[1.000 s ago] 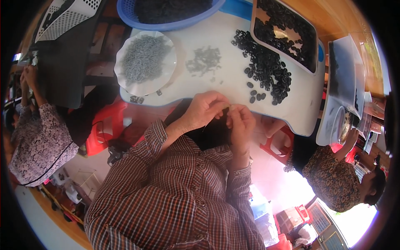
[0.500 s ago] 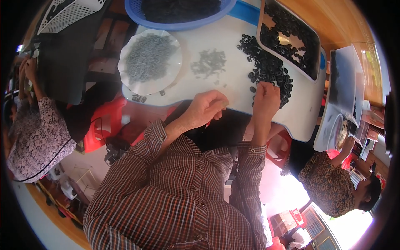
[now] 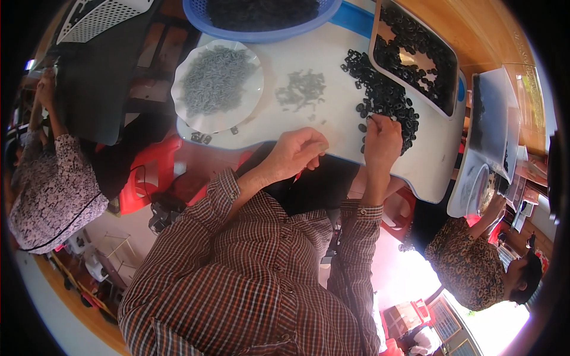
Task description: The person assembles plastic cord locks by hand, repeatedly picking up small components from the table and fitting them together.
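My left hand point(image 3: 297, 153) hovers at the table's near edge, thumb and fingertips pinched together; what they hold, if anything, is too small to make out. At the near side of a heap of small black oval pieces point(image 3: 389, 98), my right hand point(image 3: 383, 139) has its fingers closed, touching the pieces. Whether one is between the fingertips is hidden. Small grey slender pieces point(image 3: 301, 90) lie loosely on the white table point(image 3: 332, 53), beyond my left hand. More of them fill a white scalloped plate point(image 3: 254, 98) at the left.
A blue basket point(image 3: 261, 34) of dark pieces stands at the far side. A white tray point(image 3: 409, 98) with black pieces sits at the far right. Two other people work nearby, one in a floral top point(image 3: 56, 199) at the left, one in a patterned top point(image 3: 466, 261) at the right.
The view has shifted slightly. My right hand stays at the black heap with its fingertips among the pieces; my left hand keeps its pinch near the table edge.
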The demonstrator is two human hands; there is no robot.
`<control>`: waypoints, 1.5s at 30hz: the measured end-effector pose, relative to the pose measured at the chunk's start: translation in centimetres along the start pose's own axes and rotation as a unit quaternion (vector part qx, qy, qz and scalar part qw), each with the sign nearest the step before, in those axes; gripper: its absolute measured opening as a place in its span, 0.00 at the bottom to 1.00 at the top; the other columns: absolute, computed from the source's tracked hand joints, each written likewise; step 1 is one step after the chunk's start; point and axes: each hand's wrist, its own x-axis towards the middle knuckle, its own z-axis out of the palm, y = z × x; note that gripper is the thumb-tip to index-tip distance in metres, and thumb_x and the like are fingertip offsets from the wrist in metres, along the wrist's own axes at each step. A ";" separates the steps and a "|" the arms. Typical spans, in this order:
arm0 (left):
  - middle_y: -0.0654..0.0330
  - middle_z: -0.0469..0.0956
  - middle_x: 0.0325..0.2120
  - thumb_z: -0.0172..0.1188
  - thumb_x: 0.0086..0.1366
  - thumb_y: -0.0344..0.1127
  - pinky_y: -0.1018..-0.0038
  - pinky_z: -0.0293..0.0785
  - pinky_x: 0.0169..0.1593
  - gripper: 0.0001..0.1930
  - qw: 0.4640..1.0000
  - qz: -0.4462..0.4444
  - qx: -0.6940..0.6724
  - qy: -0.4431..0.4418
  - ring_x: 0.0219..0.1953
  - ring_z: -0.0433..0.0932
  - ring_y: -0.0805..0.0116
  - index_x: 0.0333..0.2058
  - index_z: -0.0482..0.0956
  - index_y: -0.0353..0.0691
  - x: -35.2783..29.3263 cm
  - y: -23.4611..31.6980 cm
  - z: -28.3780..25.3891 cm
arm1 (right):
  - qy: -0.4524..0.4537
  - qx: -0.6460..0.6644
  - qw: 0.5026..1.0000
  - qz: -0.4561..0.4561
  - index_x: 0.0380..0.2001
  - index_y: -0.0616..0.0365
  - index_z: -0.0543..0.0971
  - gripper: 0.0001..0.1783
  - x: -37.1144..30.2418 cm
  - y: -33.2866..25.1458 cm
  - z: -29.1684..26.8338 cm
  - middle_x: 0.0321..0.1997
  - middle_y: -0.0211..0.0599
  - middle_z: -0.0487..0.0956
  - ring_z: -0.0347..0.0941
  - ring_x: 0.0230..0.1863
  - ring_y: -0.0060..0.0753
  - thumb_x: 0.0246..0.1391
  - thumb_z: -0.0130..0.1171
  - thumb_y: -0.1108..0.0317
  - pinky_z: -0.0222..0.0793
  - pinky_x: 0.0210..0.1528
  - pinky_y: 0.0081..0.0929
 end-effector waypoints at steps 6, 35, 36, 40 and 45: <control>0.62 0.76 0.26 0.53 0.69 0.33 0.82 0.74 0.28 0.09 1.000 -0.025 -0.016 0.004 0.25 0.75 0.79 0.38 0.74 0.31 0.4 -0.4 -0.4 | -0.002 0.062 0.998 -0.002 0.29 0.59 0.77 0.04 -0.8 0.0 -0.4 0.29 0.40 0.76 0.74 0.29 0.40 0.51 0.61 0.71 0.70 0.33 0.34; 0.64 0.76 0.25 0.54 0.69 0.34 0.82 0.74 0.27 0.10 0.999 -0.013 -0.053 0.002 0.23 0.75 0.80 0.38 0.75 0.32 0.6 -0.7 -0.6 | 0.033 0.103 0.994 0.002 0.35 0.62 0.81 0.07 -3.4 -1.5 -1.0 0.32 0.45 0.78 0.75 0.32 0.40 0.53 0.59 0.72 0.71 0.34 0.31; 0.64 0.76 0.25 0.54 0.68 0.34 0.82 0.74 0.27 0.10 0.998 -0.017 -0.054 0.003 0.23 0.75 0.80 0.38 0.75 0.32 0.6 -0.7 -0.6 | 0.028 0.114 0.993 0.011 0.35 0.62 0.81 0.07 -3.4 -1.6 -0.9 0.31 0.45 0.78 0.75 0.31 0.41 0.53 0.59 0.72 0.71 0.34 0.31; 0.64 0.76 0.25 0.54 0.68 0.34 0.82 0.74 0.27 0.10 0.999 -0.016 -0.046 0.004 0.23 0.75 0.80 0.38 0.75 0.32 0.6 -0.5 -0.6 | -0.001 0.157 0.987 0.025 0.35 0.61 0.80 0.07 -4.0 -2.4 -0.9 0.33 0.44 0.77 0.75 0.31 0.42 0.53 0.59 0.73 0.71 0.35 0.32; 0.63 0.76 0.25 0.54 0.69 0.34 0.82 0.74 0.28 0.10 0.998 -0.019 -0.055 0.004 0.23 0.75 0.79 0.38 0.75 0.31 0.6 -0.4 -0.8 | -0.044 0.098 0.993 -0.045 0.36 0.58 0.80 0.07 -4.8 -2.9 -0.6 0.34 0.42 0.76 0.75 0.32 0.43 0.52 0.59 0.71 0.71 0.35 0.35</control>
